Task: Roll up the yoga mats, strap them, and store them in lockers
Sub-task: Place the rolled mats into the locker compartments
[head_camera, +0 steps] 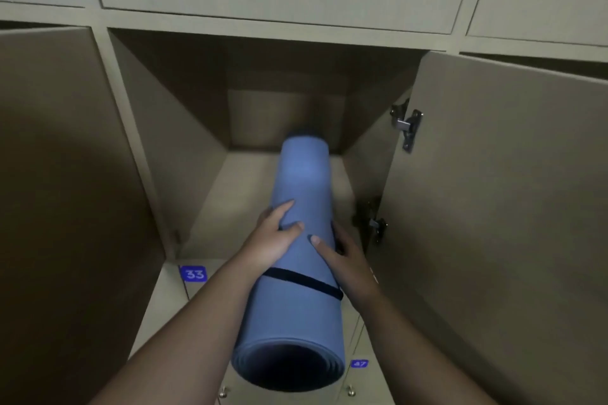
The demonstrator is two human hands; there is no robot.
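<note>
Matt foam mat (301, 181); shiny metal hinge (407, 126) (locker (184, 154) matt laminate).

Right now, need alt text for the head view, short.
Both hands, left hand and right hand, hold a rolled blue yoga mat lengthwise, its far end inside an open locker. A dark strap circles the mat near the hands. The locker door stands open on the right; labels 33 and 47 mark lockers below.
</note>
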